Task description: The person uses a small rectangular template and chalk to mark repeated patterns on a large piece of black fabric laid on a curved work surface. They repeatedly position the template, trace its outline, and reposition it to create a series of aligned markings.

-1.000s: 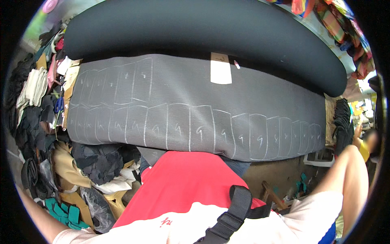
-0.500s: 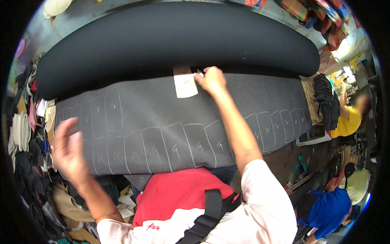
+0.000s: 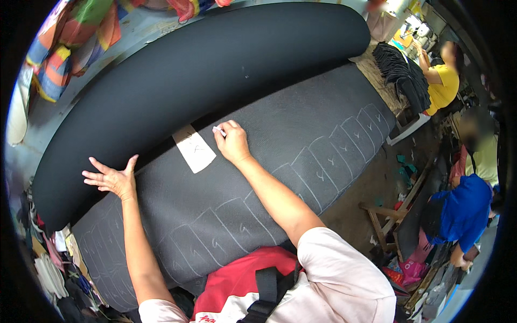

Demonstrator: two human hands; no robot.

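Observation:
Dark grey fabric (image 3: 293,107) lies spread in front of me, with rows of chalk-drawn outlines along its near edge and at the left end. My right hand (image 3: 233,142) is closed on a small white piece of chalk (image 3: 218,131), just above the fabric. Close to its left lies a pale card template (image 3: 195,150) with handwritten marks, its far end against the roll. My left hand (image 3: 114,178) has its fingers spread and holds nothing; it is over the near side of the big black fabric roll (image 3: 177,70). Whether it touches the roll, I cannot tell.
A stack of black cut pieces (image 3: 401,72) sits at the table's right end, near a person in yellow (image 3: 444,86). Another in blue (image 3: 463,210) is at the lower right, by a wooden frame (image 3: 385,215). Cloth scraps (image 3: 51,274) crowd the left.
The view has turned to the right. My left hand has moved from the fabric's left end to the roll, fingers spreading. My right hand still holds the chalk beside the card template.

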